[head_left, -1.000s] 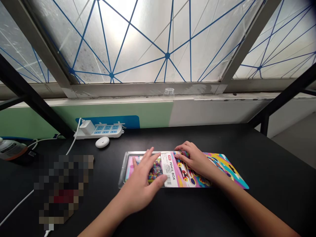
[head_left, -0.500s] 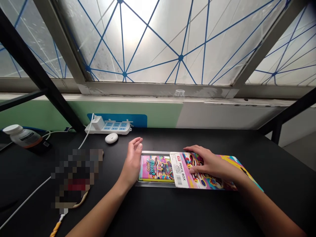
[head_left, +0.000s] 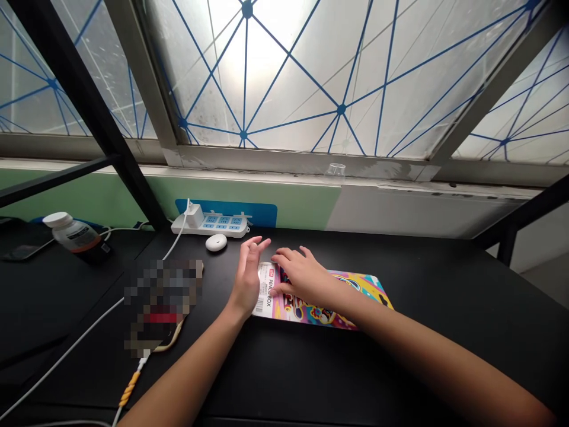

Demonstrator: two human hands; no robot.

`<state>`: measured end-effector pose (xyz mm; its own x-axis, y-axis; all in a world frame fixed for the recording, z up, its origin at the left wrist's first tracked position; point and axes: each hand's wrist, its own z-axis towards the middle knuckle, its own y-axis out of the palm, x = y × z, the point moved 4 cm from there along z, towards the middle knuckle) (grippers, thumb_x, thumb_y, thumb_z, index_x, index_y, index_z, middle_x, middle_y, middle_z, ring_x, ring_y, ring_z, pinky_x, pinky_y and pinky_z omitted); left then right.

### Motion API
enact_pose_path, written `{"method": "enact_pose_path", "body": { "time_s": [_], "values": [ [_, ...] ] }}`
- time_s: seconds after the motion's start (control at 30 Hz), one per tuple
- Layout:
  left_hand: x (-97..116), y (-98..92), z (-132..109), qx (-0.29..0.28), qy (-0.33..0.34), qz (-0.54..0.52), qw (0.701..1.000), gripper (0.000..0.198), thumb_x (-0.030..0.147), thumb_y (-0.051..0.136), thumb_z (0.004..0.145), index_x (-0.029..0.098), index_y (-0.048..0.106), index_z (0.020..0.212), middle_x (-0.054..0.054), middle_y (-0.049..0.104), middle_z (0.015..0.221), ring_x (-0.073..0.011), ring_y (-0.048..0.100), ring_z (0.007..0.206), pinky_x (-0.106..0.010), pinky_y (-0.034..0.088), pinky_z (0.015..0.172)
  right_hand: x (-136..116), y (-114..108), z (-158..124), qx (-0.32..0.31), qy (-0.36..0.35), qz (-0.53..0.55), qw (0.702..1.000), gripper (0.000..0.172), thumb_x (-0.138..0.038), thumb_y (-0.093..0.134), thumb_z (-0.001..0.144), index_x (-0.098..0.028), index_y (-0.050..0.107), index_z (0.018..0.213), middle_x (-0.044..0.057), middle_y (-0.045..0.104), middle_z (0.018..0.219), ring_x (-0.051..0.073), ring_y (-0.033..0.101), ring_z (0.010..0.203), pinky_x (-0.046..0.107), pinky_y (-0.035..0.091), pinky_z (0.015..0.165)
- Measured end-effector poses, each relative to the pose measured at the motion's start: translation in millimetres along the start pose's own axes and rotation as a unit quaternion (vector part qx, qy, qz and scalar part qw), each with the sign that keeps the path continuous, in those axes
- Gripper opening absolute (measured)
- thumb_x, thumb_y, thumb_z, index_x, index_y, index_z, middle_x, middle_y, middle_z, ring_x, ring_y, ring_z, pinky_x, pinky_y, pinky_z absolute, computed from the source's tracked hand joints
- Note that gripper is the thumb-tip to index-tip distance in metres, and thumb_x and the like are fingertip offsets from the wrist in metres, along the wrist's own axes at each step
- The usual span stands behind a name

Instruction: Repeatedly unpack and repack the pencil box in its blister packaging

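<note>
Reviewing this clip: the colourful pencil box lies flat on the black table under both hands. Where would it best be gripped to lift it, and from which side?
Probably by its long edges, from above. The pencil box lies flat and thin on the table, so nothing sticks up to pinch. The right end is bare; the left hand stands edge-on at the labelled end and the right hand rests flat on top.

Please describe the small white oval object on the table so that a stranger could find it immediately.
Look at the black table under the window, then at the white power strip by the wall. The small white oval object lies just in front of it, apart from the left hand; it is smooth, rounded and cordless.
</note>
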<state>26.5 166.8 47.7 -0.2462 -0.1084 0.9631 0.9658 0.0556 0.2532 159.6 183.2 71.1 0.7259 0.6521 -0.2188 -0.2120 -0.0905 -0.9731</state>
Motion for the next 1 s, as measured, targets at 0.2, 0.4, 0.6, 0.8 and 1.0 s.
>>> {"method": "enact_pose_path", "body": {
  "time_s": [0.2,0.4,0.6,0.8,1.0],
  "values": [
    [-1.2,-5.6,2.2,-0.017,-0.037,0.061,0.997,0.041,0.023,0.052,0.092,0.027,0.045,0.132,-0.01,0.052,0.146,-0.0239,0.063,0.116,-0.037,0.05,0.092,36.5,-23.4,-32.7,0.03,0.033,-0.016,0.999,0.057,-0.059,0.06,0.09,-0.022,0.055,0.132,0.015,0.058,0.138,0.034,0.056,0.124,0.057,0.039,0.106],
    [-10.8,-10.9,8.7,-0.004,-0.113,0.022,0.993,0.074,0.005,0.051,0.076,0.033,0.039,0.143,-0.011,0.055,0.136,-0.0263,0.059,0.123,-0.03,0.055,0.078,121.0,-17.7,-130.6,0.091,0.174,0.12,0.973,0.048,-0.058,0.052,0.093,-0.024,0.058,0.126,0.013,0.056,0.138,0.032,0.057,0.123,0.046,0.048,0.102],
    [-16.6,-13.8,15.4,0.054,-0.137,-0.004,0.989,0.07,0.012,0.063,0.077,0.033,0.043,0.14,-0.011,0.057,0.126,-0.0257,0.069,0.103,-0.026,0.055,0.063,134.2,-4.2,-162.2,0.096,0.238,0.174,0.951,0.046,-0.056,0.053,0.092,-0.025,0.058,0.125,0.011,0.065,0.123,0.03,0.064,0.107,0.042,0.055,0.088],
    [-20.6,-13.6,18.7,0.054,-0.106,0.048,0.992,0.045,0.019,0.063,0.083,0.023,0.053,0.126,-0.013,0.059,0.126,-0.0251,0.068,0.108,-0.026,0.055,0.069,125.7,-2.5,-154.0,0.086,0.245,0.174,0.95,0.044,-0.058,0.057,0.089,-0.026,0.058,0.12,0.01,0.063,0.12,0.029,0.064,0.102,0.042,0.054,0.085],
    [-16.3,-9.5,13.1,-0.005,-0.181,-0.068,0.981,0.044,0.008,0.057,0.077,0.02,0.055,0.119,-0.014,0.063,0.132,-0.0285,0.064,0.119,-0.035,0.058,0.08,125.1,-4.0,-154.3,0.087,0.257,0.189,0.944,0.044,-0.06,0.057,0.088,-0.026,0.058,0.117,0.01,0.063,0.119,0.029,0.063,0.104,0.042,0.053,0.086]
  ]
}}
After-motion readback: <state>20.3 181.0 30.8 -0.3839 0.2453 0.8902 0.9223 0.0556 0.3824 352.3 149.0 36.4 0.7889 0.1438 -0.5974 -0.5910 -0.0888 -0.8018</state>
